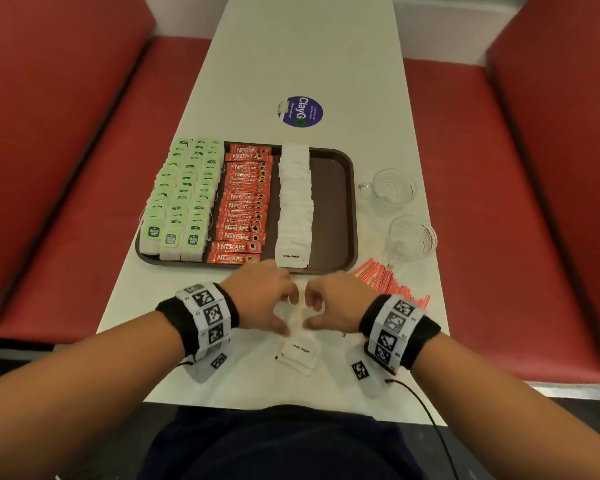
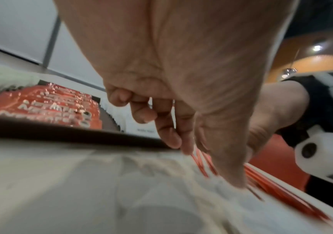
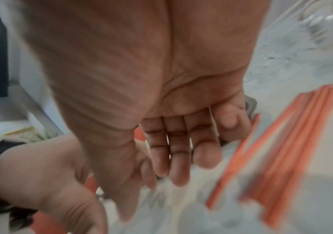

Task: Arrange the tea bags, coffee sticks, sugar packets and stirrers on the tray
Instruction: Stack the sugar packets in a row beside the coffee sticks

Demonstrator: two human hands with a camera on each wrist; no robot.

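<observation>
A brown tray [image 1: 335,202] holds rows of green tea bags [image 1: 184,195], red coffee sticks [image 1: 245,206] and a column of white sugar packets [image 1: 295,202]; its right strip is bare. A loose pile of sugar packets [image 1: 300,353] lies on the table near the front edge. My left hand [image 1: 290,315] and right hand [image 1: 309,311] meet over that pile, thumbs and curled fingers closing on its far end. In the wrist views, the left hand [image 2: 209,167] and right hand [image 3: 151,199] touch the blurred white packets [image 3: 181,205]. Orange stirrers [image 1: 392,282] lie to the right.
Two empty glass cups [image 1: 390,188] [image 1: 411,237] stand on the white table right of the tray. A round purple sticker [image 1: 300,111] lies beyond the tray. Red benches [image 1: 66,168] [image 1: 534,202] flank the narrow table on both sides.
</observation>
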